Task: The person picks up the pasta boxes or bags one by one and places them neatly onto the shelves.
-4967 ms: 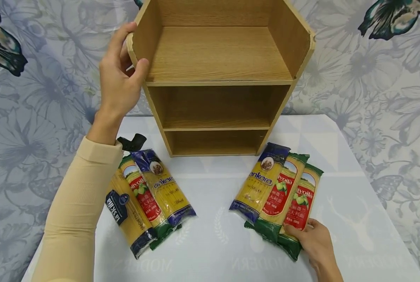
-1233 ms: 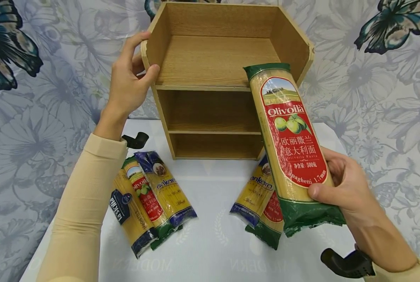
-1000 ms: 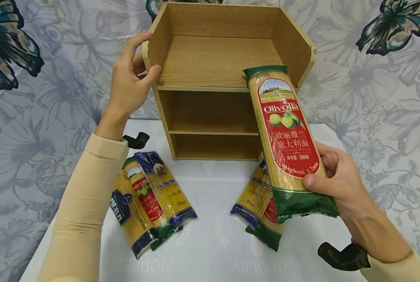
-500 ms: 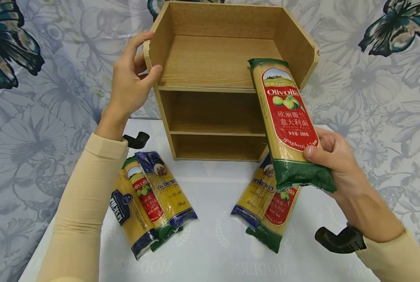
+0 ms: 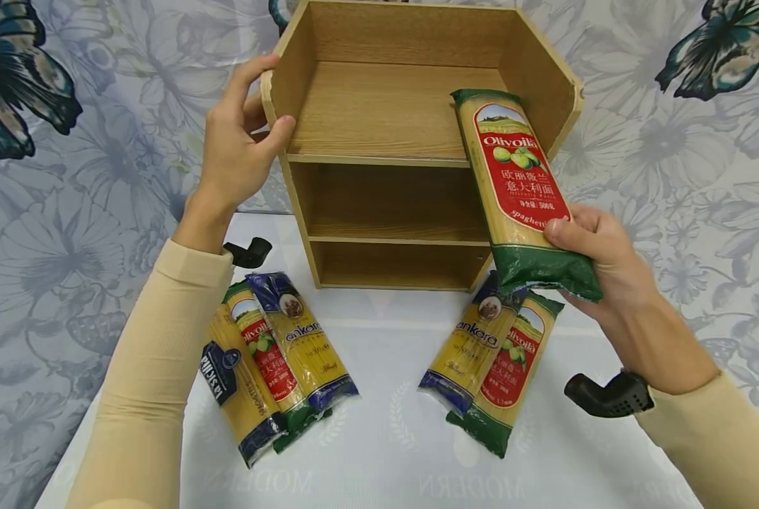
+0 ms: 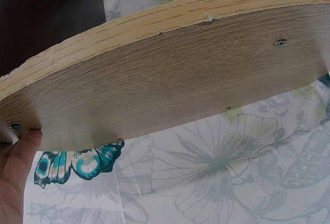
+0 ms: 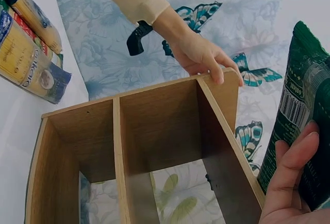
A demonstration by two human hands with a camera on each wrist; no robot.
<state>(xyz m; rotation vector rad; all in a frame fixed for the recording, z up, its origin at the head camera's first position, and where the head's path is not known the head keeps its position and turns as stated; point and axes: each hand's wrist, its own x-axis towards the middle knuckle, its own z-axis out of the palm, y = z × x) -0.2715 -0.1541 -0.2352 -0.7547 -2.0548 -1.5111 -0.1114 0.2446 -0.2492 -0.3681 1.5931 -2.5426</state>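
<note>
My left hand [image 5: 242, 138] grips the upper left side panel of a small wooden shelf unit [image 5: 379, 161], thumb at the front edge and fingers on the outer face. In the left wrist view its fingers [image 6: 20, 154] touch that panel [image 6: 154, 85]. With my right hand [image 5: 608, 258] I hold a pack of Olivoilà spaghetti [image 5: 519, 170] by its lower end, thumb on the red label. The pack is tilted and overlaps the shelf's right side in the head view. In the right wrist view the pack's green back [image 7: 291, 105] faces the camera.
On the white table [image 5: 379, 396], an Ankara pasta pack [image 5: 471, 346] and another Olivoilà pack [image 5: 513, 367] lie at right. Three more lie at left: an Ankara pack [image 5: 299, 339], an Olivoilà pack [image 5: 267, 353] and a dark-labelled pack [image 5: 239, 382]. Floral cloth [image 5: 685, 155] hangs behind.
My right hand has picked the outermost Olivoilà pack off the right group and raised it towards the shelf's upper right, lately moving further up and away. My left hand keeps its grip on the shelf.
</note>
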